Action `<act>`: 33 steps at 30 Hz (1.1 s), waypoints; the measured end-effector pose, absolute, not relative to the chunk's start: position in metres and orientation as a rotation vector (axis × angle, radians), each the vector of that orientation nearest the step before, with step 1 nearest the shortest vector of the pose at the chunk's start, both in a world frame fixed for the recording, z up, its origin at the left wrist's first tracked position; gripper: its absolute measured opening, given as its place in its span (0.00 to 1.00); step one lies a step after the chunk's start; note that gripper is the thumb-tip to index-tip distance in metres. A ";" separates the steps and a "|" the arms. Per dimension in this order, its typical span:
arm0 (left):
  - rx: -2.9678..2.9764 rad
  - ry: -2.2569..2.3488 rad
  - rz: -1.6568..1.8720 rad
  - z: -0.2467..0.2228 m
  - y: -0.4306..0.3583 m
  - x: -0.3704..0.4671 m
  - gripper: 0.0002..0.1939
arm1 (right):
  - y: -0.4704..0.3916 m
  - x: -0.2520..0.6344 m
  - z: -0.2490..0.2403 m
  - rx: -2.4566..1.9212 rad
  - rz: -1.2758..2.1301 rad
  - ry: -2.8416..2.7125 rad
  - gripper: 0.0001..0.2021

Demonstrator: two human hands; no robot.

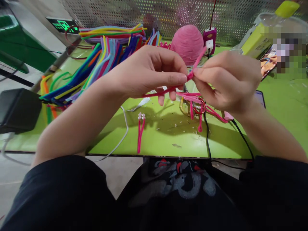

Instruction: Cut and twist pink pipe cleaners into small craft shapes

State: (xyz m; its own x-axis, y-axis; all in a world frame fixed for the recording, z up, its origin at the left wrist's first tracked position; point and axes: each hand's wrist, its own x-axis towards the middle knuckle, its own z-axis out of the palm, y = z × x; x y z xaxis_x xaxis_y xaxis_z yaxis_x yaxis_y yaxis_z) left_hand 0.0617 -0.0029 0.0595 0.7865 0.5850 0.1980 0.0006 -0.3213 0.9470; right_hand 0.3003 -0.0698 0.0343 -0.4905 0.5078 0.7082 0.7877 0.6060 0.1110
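Between my two hands, above the green table, is a pink pipe cleaner (pixel 163 92). Thumb and fingers of my left hand (pixel 156 70) pinch it, and one end trails left under the palm. My right hand (pixel 223 80) closes on the same piece beside my left fingertips, where it looks twisted or bent; another end sticks up toward the pink ball (pixel 187 43). Below, a folded pink piece with pearly beads (pixel 141 131) lies near the table's front edge. Under my right hand is a loose pile of pink pieces (pixel 192 107).
Bundles of coloured pipe cleaners (pixel 106 64) lie at the back left. A black box (pixel 19 109) stands at the far left. White and black cables (pixel 207 138) cross the green table (pixel 163 144). A clear tub (pixel 255 29) and a perforated panel (pixel 154 14) are behind.
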 end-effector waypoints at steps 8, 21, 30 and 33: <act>2.574 0.427 1.099 0.063 -0.005 0.055 0.05 | -0.080 0.286 0.043 -1.119 -0.166 -2.050 0.10; 2.580 0.523 1.051 0.057 -0.018 0.060 0.11 | -0.079 0.288 0.047 -0.812 -0.827 -2.136 0.09; 2.285 0.502 0.836 0.063 -0.021 0.063 0.07 | -0.074 0.295 0.054 -0.920 -0.122 -2.297 0.11; 2.380 0.540 0.922 0.062 -0.023 0.062 0.09 | -0.075 0.293 0.049 -0.900 0.044 -2.220 0.07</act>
State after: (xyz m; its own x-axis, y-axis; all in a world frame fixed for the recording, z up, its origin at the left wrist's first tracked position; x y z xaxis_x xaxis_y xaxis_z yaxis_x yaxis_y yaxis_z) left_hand 0.0616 -0.0227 0.0624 0.6880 0.5308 0.4949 0.1719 -0.7817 0.5995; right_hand 0.2925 -0.0751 0.0494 -0.4898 0.6159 0.6171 0.5911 0.7548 -0.2842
